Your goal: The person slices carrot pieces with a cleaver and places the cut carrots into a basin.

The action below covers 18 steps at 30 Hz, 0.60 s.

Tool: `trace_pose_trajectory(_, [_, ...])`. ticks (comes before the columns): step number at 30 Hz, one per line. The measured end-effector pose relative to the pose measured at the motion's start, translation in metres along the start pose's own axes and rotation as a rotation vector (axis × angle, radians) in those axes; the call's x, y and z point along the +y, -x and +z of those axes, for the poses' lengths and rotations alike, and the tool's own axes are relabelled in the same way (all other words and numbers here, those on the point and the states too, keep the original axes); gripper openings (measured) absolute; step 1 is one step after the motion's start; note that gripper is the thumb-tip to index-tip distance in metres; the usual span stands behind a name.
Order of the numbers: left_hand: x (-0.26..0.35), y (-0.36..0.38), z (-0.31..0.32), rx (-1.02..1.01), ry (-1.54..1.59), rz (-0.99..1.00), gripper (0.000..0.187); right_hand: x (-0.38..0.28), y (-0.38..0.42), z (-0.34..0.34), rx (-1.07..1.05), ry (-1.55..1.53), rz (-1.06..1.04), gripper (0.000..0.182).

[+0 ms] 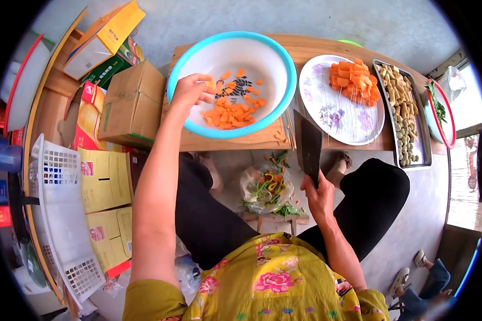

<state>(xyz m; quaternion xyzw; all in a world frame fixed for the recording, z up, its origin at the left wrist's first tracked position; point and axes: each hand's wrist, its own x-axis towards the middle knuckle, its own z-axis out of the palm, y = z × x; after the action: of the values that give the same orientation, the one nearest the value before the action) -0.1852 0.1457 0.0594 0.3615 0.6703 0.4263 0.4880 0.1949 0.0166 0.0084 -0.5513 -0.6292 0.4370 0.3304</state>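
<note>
My left hand (191, 91) is over the left rim of a white basin (198, 63) with a blue edge, its fingers apart near a piece of carrot. Orange carrot pieces (230, 115) lie in the basin, mostly toward its near side. My right hand (320, 199) grips the handle of a dark cleaver (309, 145), whose blade points up toward the table edge. To the right, a flowered plate (318, 125) bears skewered carrot chunks (354, 80), with thin sticks reaching toward the near rim. More thin skewers (290, 128) lie between basin and plate.
A metal tray (426, 140) of skewered food and a red-rimmed bowl (449, 120) stand at the right. Cardboard boxes (136, 104) and a white crate (64, 224) are at the left. A bag of scraps (268, 187) sits below the table. Another person's feet (400, 281) show lower right.
</note>
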Motion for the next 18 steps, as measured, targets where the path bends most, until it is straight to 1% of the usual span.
trace_pose_trajectory(2, [-0.02, -0.031, -0.006, 0.109, -0.629, 0.128, 0.017, 0.003, -0.002, 0.002, -0.002, 0.002, 0.004, 0.007])
trace_pose_trajectory(3, [-0.024, -0.038, -0.006, 0.104, -0.631, 0.114, 0.017, 0.004, -0.002, 0.003, -0.001, 0.007, 0.001, 0.007])
trace_pose_trajectory(4, [-0.027, -0.045, -0.005, 0.12, -0.775, 0.104, 0.019, 0.005, -0.003, 0.003, 0.0, 0.012, -0.004, 0.012])
trace_pose_trajectory(5, [-0.032, -0.05, -0.004, 0.135, -0.92, 0.097, 0.021, 0.006, -0.004, 0.004, -0.005, 0.013, 0.006, 0.012])
trace_pose_trajectory(6, [-0.035, -0.05, 0.001, 0.129, -0.92, 0.088, 0.021, 0.007, -0.005, 0.004, -0.003, 0.014, 0.009, 0.009])
trace_pose_trajectory(8, [-0.043, -0.047, 0.017, 0.038, -1.079, 0.142, 0.022, 0.007, -0.006, 0.005, -0.006, 0.017, 0.017, 0.007])
trace_pose_trajectory(9, [-0.046, -0.046, 0.026, 0.011, -1.136, 0.122, 0.028, 0.007, -0.007, 0.005, -0.004, -0.01, 0.021, 0.005])
trace_pose_trajectory(10, [-0.053, -0.047, 0.032, 0.011, -1.138, 0.118, 0.028, 0.006, -0.009, 0.006, 0.0, -0.038, 0.024, 0.004])
trace_pose_trajectory(12, [-0.071, -0.048, 0.044, -0.108, -1.342, 0.095, 0.048, 0.004, -0.01, 0.005, -0.003, -0.041, 0.035, 0.003])
trace_pose_trajectory(13, [-0.081, -0.043, 0.05, -0.059, -1.327, 0.147, 0.056, 0.004, -0.01, 0.005, -0.004, -0.041, 0.044, 0.003])
trace_pose_trajectory(14, [-0.086, -0.047, 0.052, -0.061, -1.329, 0.145, 0.056, 0.005, -0.009, 0.006, -0.004, -0.043, 0.047, 0.003])
trace_pose_trajectory(16, [-0.087, -0.056, 0.057, -0.192, -0.984, 0.284, 0.061, 0.007, -0.008, 0.007, 0.016, -0.078, 0.033, 0.003])
trace_pose_trajectory(17, [-0.087, -0.06, 0.058, -0.194, -0.983, 0.282, 0.061, 0.007, -0.007, 0.007, 0.015, -0.077, 0.036, 0.003])
trace_pose_trajectory(18, [-0.077, -0.058, 0.06, -0.137, -0.653, 0.119, 0.06, 0.007, -0.006, 0.006, 0.014, -0.079, 0.048, 0.003])
